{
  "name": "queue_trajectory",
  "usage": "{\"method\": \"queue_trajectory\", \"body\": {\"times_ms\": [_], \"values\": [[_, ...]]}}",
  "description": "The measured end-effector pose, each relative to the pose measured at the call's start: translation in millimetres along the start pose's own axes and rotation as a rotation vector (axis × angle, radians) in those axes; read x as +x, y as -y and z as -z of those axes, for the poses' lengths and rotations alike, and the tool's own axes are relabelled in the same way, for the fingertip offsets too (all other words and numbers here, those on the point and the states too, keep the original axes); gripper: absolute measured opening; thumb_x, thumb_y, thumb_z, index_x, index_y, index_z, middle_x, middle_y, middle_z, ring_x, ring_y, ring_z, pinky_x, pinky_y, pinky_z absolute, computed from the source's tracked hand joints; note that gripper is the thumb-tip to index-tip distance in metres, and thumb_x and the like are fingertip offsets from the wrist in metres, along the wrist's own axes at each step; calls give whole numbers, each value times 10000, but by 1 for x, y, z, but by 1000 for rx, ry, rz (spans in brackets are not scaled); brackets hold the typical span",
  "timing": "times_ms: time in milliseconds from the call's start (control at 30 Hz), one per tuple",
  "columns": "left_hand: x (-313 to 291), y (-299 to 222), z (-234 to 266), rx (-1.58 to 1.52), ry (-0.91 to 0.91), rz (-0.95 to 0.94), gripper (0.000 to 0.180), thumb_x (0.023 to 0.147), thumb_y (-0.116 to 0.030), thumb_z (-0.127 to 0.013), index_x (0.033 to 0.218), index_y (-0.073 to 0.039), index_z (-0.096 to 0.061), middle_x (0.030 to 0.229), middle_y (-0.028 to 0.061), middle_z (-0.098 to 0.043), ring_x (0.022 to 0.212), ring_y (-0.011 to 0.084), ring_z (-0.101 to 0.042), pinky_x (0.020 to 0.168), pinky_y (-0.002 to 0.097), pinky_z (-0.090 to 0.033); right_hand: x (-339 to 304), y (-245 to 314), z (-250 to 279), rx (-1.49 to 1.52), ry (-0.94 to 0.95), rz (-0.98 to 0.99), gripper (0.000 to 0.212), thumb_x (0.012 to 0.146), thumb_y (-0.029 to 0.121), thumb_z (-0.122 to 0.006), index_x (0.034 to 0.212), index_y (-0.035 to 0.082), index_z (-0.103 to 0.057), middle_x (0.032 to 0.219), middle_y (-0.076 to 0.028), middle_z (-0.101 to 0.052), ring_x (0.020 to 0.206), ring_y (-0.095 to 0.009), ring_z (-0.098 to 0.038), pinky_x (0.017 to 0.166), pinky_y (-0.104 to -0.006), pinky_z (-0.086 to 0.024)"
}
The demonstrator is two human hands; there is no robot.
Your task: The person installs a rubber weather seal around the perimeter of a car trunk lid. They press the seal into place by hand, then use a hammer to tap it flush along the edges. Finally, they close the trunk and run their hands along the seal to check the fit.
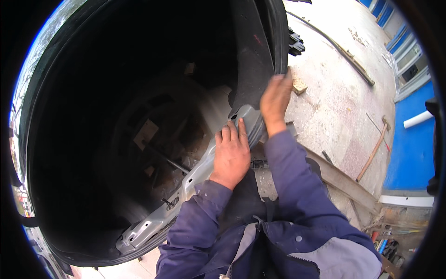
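I look into a dark car wheel arch with a black plastic liner (251, 56) along its right side. My left hand (231, 151) lies flat, fingers together, on a grey metal body edge (186, 186) that runs from lower left up to the liner. My right hand (275, 100) reaches higher and presses on the outer rim of the black liner, fingers curled over its edge. Both sleeves are dark blue. Deep inside the arch, brownish suspension parts (153, 139) show dimly.
Pale concrete ground (334, 93) spreads to the right. On it lie a wooden block (298, 86), a long-handled hammer (374, 149) and a long metal bar (346, 53). A blue wall (411, 153) with a white pipe stands at far right. Small tools lie at lower right.
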State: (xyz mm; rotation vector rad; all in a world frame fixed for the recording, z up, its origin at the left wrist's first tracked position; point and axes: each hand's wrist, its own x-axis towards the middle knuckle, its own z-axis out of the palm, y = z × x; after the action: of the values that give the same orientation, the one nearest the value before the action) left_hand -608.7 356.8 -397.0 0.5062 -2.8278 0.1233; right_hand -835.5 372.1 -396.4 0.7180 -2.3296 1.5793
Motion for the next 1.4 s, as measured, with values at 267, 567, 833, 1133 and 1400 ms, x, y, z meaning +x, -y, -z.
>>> {"method": "queue_trajectory", "body": {"times_ms": [267,567,833,1133,1400], "values": [[2,2,2,-58,-22,5,730,1020,-137,-602,1682,151,-493,1556,374,-608,1363,459,-601,1225,574,-467,3,-7,67,264,-349,113,764,1264,473,-335,1769,-92,-236,1798,-339,-280,1705,-453,-278,1398,-584,-227],[1,1,-4,-67,-38,42,730,1013,-125,-620,1685,133,-498,1585,378,-596,1376,453,-608,1245,549,-466,-16,-32,-26,55,-229,150,768,1202,370,-555,1729,-119,-285,1718,-366,-347,1585,-542,-371,1336,-623,-288],[-53,0,19,89,47,145,710,1039,-118,-628,1657,191,-468,1681,387,-541,1577,494,-534,1360,578,-389,-30,-22,-10,-34,-168,41,796,1168,332,-648,1731,-115,-306,1715,-362,-376,1596,-527,-374,1341,-600,-305],[-82,14,21,104,4,117,621,1078,-117,-591,1655,107,-536,1685,348,-567,1554,501,-572,1319,570,-462,-25,-40,-16,-74,-111,73,772,1157,308,-662,1732,-86,-330,1716,-339,-387,1574,-537,-395,1329,-625,-317],[-78,24,20,82,4,69,627,1060,-117,-606,1636,124,-554,1670,357,-576,1452,489,-631,1249,534,-516,-64,16,85,116,-271,332,738,1221,301,-532,1770,-99,-245,1792,-332,-295,1675,-479,-307,1387,-573,-243]]}}
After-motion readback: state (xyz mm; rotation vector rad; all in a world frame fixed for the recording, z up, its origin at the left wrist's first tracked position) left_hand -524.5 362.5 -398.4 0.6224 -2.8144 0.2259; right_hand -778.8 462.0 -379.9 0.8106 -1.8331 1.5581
